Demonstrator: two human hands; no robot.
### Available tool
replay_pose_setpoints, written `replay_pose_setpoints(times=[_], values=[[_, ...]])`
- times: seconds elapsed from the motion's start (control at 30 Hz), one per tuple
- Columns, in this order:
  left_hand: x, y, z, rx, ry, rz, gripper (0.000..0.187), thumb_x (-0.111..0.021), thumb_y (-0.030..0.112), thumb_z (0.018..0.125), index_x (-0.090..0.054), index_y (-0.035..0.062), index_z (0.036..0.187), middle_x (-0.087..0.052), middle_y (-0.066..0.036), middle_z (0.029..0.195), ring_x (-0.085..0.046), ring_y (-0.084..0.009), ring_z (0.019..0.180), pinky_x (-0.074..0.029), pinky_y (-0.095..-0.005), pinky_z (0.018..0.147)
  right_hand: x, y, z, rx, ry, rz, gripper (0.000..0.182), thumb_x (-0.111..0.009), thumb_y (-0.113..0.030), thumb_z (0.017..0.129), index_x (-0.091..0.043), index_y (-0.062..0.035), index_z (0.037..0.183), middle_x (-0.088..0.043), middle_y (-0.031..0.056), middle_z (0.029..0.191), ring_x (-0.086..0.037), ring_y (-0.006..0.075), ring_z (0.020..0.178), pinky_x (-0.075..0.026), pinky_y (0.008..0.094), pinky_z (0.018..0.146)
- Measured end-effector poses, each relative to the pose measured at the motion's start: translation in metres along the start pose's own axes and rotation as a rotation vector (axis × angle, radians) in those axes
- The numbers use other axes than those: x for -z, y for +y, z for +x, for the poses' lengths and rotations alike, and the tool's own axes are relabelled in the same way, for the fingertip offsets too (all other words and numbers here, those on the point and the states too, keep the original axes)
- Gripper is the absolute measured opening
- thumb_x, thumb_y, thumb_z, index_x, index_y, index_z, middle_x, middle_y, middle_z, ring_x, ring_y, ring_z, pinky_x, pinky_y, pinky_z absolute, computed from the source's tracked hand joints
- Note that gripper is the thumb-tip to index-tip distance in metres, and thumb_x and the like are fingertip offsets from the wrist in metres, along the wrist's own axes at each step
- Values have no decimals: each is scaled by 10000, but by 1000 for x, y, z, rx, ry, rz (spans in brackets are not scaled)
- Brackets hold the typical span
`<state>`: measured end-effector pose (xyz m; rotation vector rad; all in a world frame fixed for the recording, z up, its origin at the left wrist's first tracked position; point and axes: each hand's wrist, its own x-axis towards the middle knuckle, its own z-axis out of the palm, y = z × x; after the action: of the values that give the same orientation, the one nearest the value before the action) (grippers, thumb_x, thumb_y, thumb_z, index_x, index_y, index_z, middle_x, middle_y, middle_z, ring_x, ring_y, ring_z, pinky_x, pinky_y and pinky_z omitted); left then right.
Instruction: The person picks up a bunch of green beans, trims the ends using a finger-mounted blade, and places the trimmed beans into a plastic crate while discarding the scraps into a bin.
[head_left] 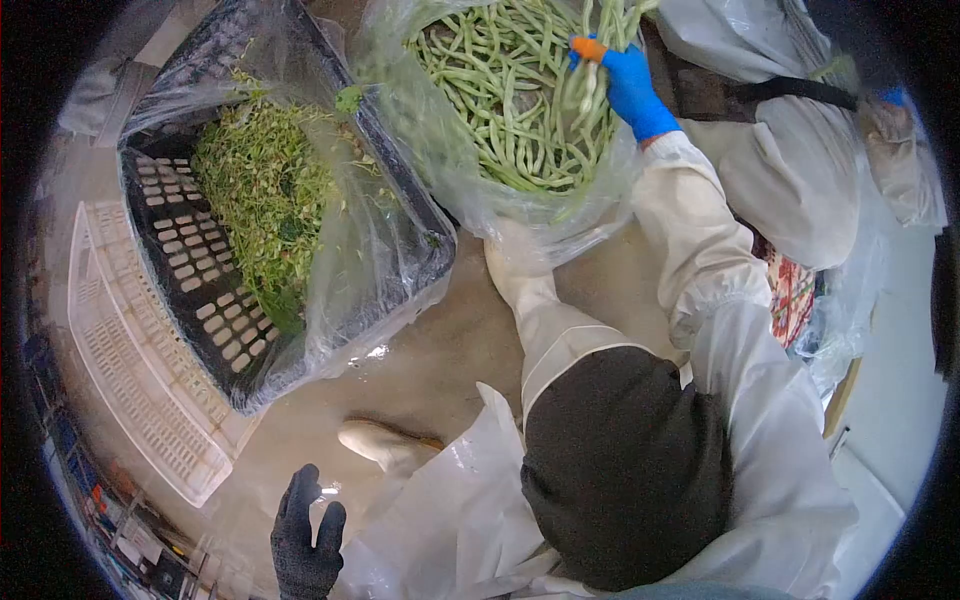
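My right hand (632,92), in a blue glove with an orange covering on one finger, is closed around a bunch of green beans (590,85). It is over the right side of a clear plastic bag (400,110) whose mouth is spread wide. Many loose green beans (500,100) lie inside the bag. My left hand (308,540), in a dark grey glove, is low at the front left, well apart from the beans. Its fingers are apart and nothing shows in them.
A black crate (190,250) lined with clear plastic holds green plant trimmings (270,180) at the left. A white slatted crate (130,350) stands beside it. Another person's white-covered leg (800,180) is at the right. My white boot (385,442) rests on the wet floor.
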<state>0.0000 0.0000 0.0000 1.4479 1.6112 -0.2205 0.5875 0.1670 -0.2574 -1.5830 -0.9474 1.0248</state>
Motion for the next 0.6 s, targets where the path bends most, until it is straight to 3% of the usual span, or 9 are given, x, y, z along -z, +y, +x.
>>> replay_pose_setpoints(times=[0.07,0.17,0.2,0.3,0.37,0.5,0.6], values=[[1,3,2,-14,11,-6,506,-623,27,853,-485,17,1339,-532,-131,1327,-566,-225,1098,-445,-354,961,-1,-6,-7,-39,-47,-85,763,-760,-283,715,-461,35,1341,-608,225,1200,-611,225,1073,-435,324,968],[-2,0,-4,-49,27,-23,505,-626,29,851,-484,5,1335,-533,-130,1325,-569,-228,1093,-450,-356,954,-19,38,-19,118,109,-797,687,-755,-275,697,-510,19,1268,-654,224,1058,-649,351,954,-507,411,840],[-2,2,-7,-44,17,-15,504,-625,29,852,-483,4,1335,-534,-131,1324,-569,-229,1093,-451,-357,953,-34,44,-30,70,63,-829,683,-757,-278,684,-513,21,1247,-644,246,1057,-636,378,969,-503,426,848],[-2,11,-6,-36,6,19,502,-622,28,855,-482,6,1337,-534,-135,1323,-570,-232,1095,-453,-358,950,-88,83,-38,-130,55,-751,643,-749,-282,678,-517,7,1204,-623,286,1066,-602,432,1011,-491,463,863],[-4,15,-4,-45,-5,40,502,-622,28,857,-482,12,1339,-534,-138,1322,-570,-233,1097,-453,-358,950,-124,89,-39,-202,163,-578,653,-753,-278,677,-505,5,1210,-619,286,1086,-594,430,1036,-487,463,877],[-4,12,0,-66,-24,59,492,-619,34,863,-483,12,1336,-531,-144,1327,-569,-235,1104,-452,-360,955,-148,106,-9,-35,260,-522,711,-763,-286,676,-503,-18,1281,-630,251,1114,-622,364,1019,-495,409,856],[-4,10,-1,-87,1,69,482,-619,39,866,-486,5,1328,-527,-148,1332,-566,-238,1112,-451,-363,961,-127,52,-4,-156,44,-470,613,-764,-258,667,-590,18,1186,-665,234,1019,-650,313,952,-497,375,821]])
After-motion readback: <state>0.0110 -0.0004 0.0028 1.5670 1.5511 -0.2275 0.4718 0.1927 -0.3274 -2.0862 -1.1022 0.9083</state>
